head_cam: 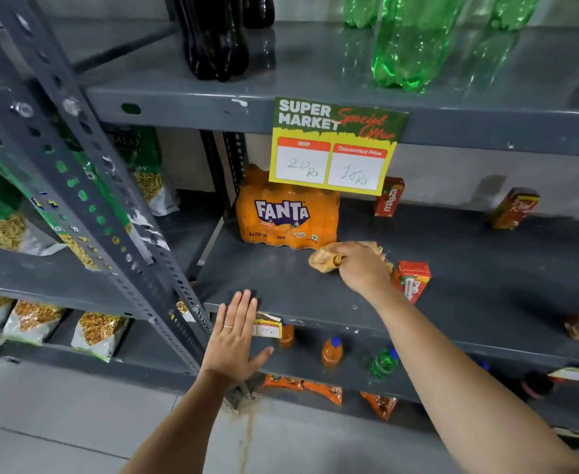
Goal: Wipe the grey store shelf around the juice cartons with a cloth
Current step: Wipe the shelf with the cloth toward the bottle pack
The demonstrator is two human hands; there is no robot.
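My right hand (361, 266) presses a crumpled tan cloth (324, 258) onto the grey shelf (271, 278), just in front of an orange Fanta multipack (286, 213). A small red juice carton (411, 278) stands right beside my wrist. Another red carton (389, 197) stands at the back wall, and a third (515, 208) further right. My left hand (235, 340) is flat with fingers spread, its fingertips at the shelf's front edge, holding nothing.
A yellow and green price sign (336, 145) hangs from the shelf above, which carries dark and green bottles (407, 39). A perforated upright post (86, 186) stands left. Snack bags (7, 217) fill the left bay. Small bottles (331, 352) stand on the shelf below.
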